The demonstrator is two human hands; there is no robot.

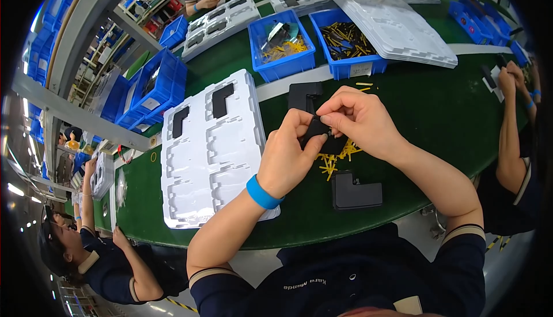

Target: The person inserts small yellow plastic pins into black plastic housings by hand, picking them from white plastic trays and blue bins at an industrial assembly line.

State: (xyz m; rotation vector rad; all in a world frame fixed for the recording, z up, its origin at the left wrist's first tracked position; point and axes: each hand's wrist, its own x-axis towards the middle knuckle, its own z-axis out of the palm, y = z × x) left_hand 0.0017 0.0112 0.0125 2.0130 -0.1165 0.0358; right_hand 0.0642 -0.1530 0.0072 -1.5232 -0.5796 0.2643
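Note:
My left hand, with a blue band on its wrist, grips a black plastic part between thumb and fingers. The fingertips of my right hand are pinched together at the upper edge of that part; whatever is between them is too small to make out. Most of the held part is hidden by my hands. Below them lies a loose pile of yellow strips. A black L-shaped housing rests near the table's front edge, and another black housing lies just beyond my hands.
Left of my hands, a white molded tray carries two black L-shaped parts. Blue bins with yellow and dark strips stand beyond. Stacked white trays lean over the right bin. Co-workers sit left, right and across the green table.

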